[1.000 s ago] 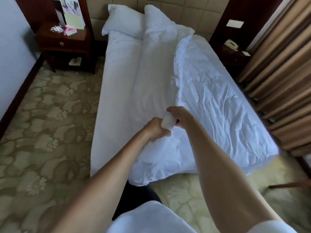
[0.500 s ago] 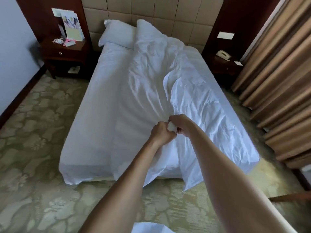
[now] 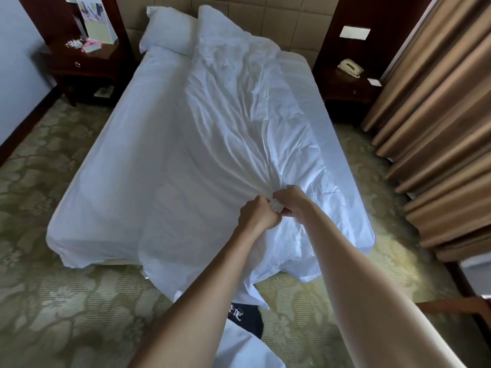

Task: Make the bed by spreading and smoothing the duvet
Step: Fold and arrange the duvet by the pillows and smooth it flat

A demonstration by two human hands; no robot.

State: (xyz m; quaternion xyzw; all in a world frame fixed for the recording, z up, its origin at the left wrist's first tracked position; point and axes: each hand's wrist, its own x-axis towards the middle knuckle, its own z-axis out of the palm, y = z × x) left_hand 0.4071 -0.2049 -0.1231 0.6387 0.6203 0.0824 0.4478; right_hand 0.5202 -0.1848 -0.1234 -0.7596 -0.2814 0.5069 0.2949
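Duvet [image 3: 233,134] lies bunched along bed [image 3: 111,166] middle, beyond our fists. Left hand [image 3: 259,215] and right hand [image 3: 293,201], side by side, both clench its near edge. We judge spreading just begun; next, pull hands apart, draw edge outward.

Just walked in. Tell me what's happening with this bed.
A person stands at the foot of the bed, making it. The left hand and right hand grip one bunched fold of the white duvet close together. It lies rumpled down the bed's middle, not yet spread. One pillow shows beside it.
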